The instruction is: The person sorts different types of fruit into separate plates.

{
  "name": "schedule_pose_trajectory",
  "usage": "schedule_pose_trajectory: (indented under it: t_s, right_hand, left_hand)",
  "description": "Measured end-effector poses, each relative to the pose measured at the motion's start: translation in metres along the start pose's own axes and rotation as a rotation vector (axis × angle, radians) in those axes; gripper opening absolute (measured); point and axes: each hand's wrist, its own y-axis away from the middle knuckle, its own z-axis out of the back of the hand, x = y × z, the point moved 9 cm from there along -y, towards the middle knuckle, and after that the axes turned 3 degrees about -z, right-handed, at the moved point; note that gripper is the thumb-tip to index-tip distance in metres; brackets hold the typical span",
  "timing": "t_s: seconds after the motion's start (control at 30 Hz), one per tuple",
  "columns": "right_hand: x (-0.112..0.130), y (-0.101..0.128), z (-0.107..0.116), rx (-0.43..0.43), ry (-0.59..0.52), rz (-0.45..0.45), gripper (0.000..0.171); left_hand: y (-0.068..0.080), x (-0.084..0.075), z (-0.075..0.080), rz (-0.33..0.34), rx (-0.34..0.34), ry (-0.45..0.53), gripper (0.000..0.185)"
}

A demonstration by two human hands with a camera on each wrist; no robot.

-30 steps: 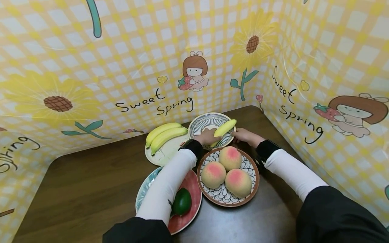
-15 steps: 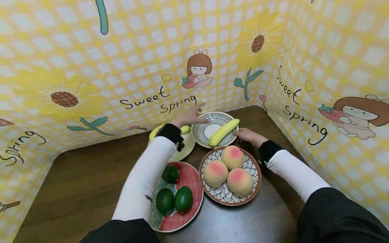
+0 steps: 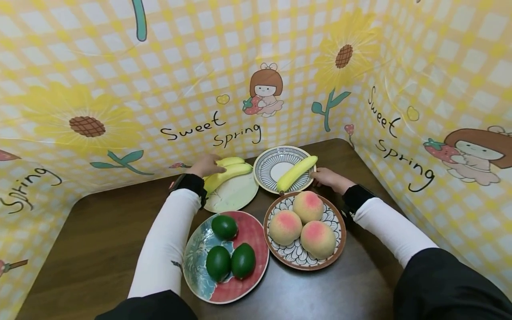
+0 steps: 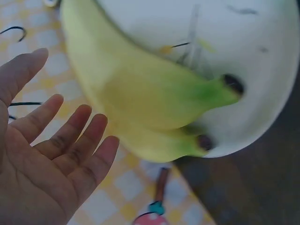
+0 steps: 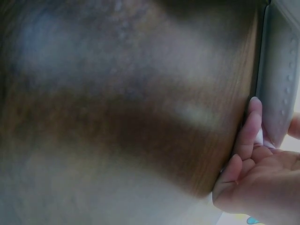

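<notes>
Left hand (image 3: 206, 165) is reaching over the far-left pale plate (image 3: 236, 198), fingers straight and spread, released, lying just beside the pair of bananas (image 3: 227, 172); the left wrist view shows the open palm (image 4: 42, 159) next to both bananas (image 4: 145, 93), nothing grasped. Right hand (image 3: 326, 178) is resting at the right rim of the striped plate (image 3: 266, 166), fingers (image 5: 248, 126) touching its edge, holding the rim lightly. A single banana (image 3: 297, 173) is lying across that plate. Nearer on the bench (image 3: 100, 240): plate of three peaches (image 3: 306, 222) and plate of three green fruits (image 3: 230, 251).
</notes>
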Motion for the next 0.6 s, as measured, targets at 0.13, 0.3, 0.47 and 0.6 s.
schedule_pose_trajectory:
  t_s: [0.13,0.3,0.47,0.6]
  right_hand:
    - [-0.001,-0.001,0.000,-0.002,0.001,-0.008,0.030]
    - [0.002,0.003,0.000,-0.007,0.007,-0.011,0.034]
    - [0.002,0.003,0.000,-0.011,0.004,-0.009,0.035]
    - [-0.002,0.001,-0.001,-0.017,0.014,-0.015,0.034]
  left_hand:
    - [-0.009,0.013,-0.019,0.000,0.027,-0.105,0.062]
    - [-0.017,0.010,-0.038,0.008,-0.009,-0.258,0.061]
    - [-0.017,0.009,-0.047,0.101,-0.065,-0.279,0.062]
    - [-0.017,0.008,-0.050,0.102,-0.085,-0.253,0.064]
